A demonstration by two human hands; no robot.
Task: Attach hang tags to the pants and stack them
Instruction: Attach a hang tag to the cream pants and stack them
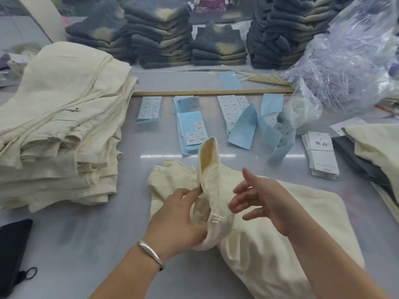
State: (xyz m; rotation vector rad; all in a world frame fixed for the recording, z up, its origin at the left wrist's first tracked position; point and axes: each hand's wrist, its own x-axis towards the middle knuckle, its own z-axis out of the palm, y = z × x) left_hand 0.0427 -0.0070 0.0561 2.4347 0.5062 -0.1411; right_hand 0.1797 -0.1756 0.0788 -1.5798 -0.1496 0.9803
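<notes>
left hand [179,214] pinches the cream pants' [259,223] raised waistband, right hand [265,203] spread loose beside it; a slack pinch could drop the fold.

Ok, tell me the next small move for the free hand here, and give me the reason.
Probably reach the right hand to the bundle of hang tags at the right and take one. The left hand already grips the raised waistband of the cream pants, while the right hand hovers open above them and holds nothing, and no tag shows on these pants yet.
</notes>
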